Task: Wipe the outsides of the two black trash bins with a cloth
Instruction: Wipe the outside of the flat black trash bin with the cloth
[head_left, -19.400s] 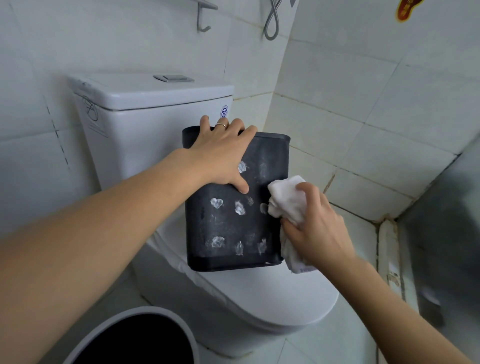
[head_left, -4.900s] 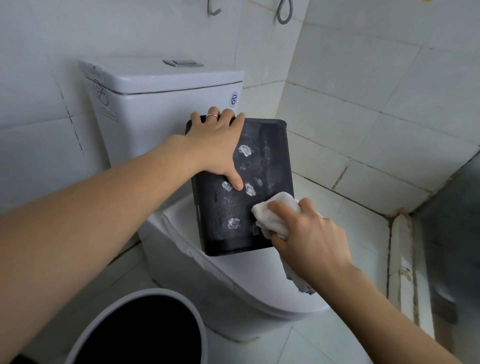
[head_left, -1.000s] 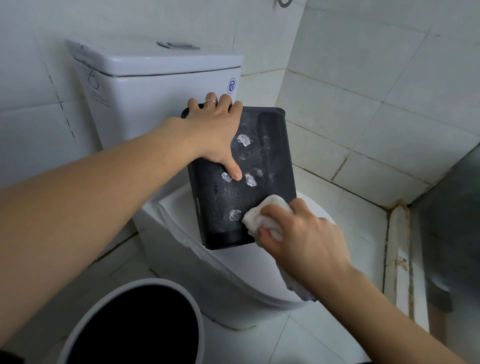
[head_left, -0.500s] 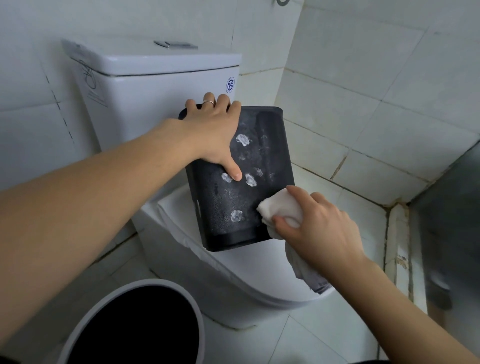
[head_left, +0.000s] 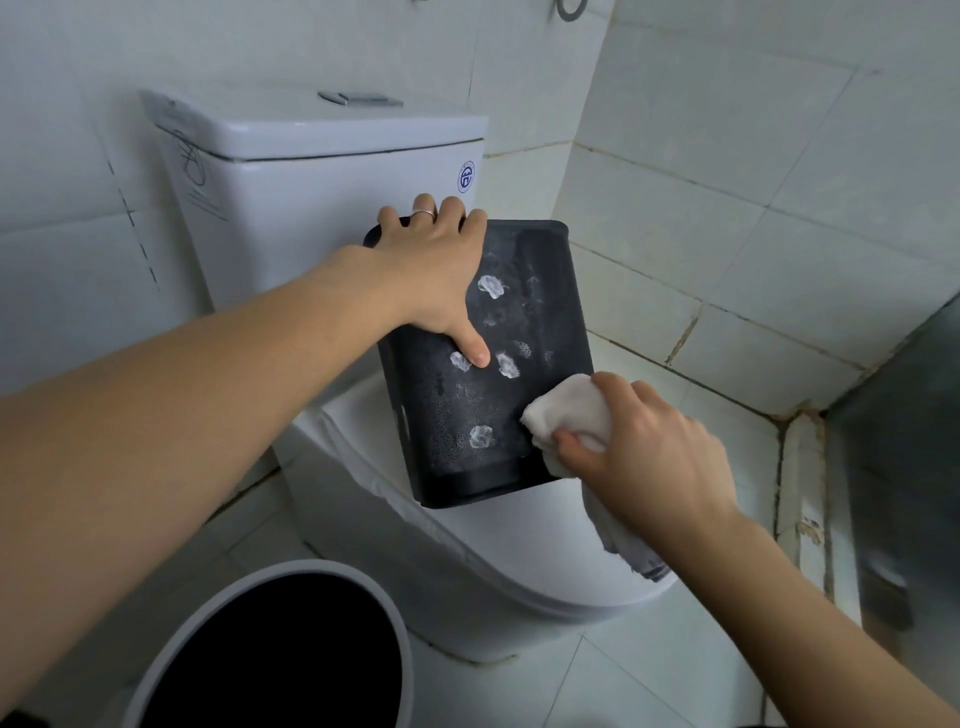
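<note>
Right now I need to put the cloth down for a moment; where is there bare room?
The tank lid is bare around the flush button. The closed toilet lid has a free strip in front of the rectangular bin. The floor corner is crowded by the round bin.

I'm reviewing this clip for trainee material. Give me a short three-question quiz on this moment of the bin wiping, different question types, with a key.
1. True or false: the rectangular black bin stands on the floor.
2. Which hand holds the white cloth? A) left hand B) right hand C) neither
3. Fill in: white foam blobs are visible on the bin's ____ face.

Key
1. False: it rests on the closed toilet lid, steadied by the left hand at its top edge.
2. B: the right hand presses the cloth against the bin's lower right part.
3. Front, the side facing the camera.
</note>
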